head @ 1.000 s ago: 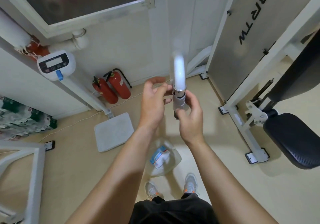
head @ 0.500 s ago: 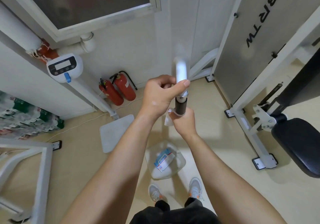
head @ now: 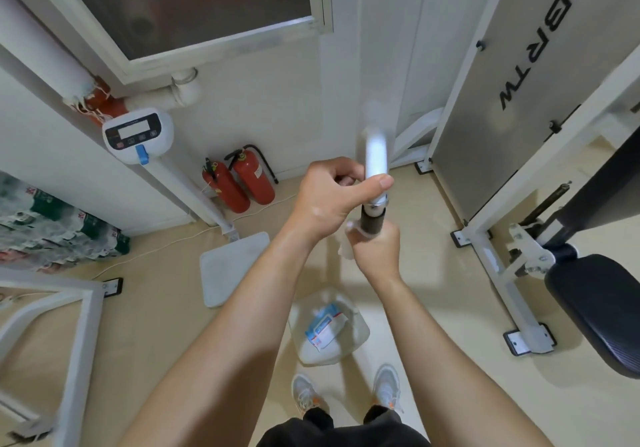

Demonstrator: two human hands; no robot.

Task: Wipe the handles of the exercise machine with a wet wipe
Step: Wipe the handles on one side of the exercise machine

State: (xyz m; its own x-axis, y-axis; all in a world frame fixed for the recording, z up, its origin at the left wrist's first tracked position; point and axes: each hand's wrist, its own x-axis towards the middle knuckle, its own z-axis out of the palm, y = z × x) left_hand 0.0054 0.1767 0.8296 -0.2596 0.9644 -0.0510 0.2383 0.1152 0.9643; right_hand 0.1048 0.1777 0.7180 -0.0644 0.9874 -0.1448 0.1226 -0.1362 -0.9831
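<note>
head | left hand (head: 329,201) grips bar (head: 375,156) | right hand (head: 377,254) grips handle (head: 372,222), wipe (head: 346,251)

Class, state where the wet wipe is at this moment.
In the head view, just right of centre, the wet wipe is gripped by the right hand at the dark handle, just below the left hand on the white bar.

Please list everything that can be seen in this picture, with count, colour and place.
handle: one, dark, lower end of the bar
bar: one, white, upright at centre
wet wipe: one, white, against the handle, in the right hand
fire extinguishers: two, red, floor by the wall
scale: one, white, left of the extinguishers
bag: one, clear, floor before the shoes
seat: one, black, far right
shoes: two, pale, bottom centre
left hand: one, grips the bar
right hand: one, grips wipe and handle
</note>
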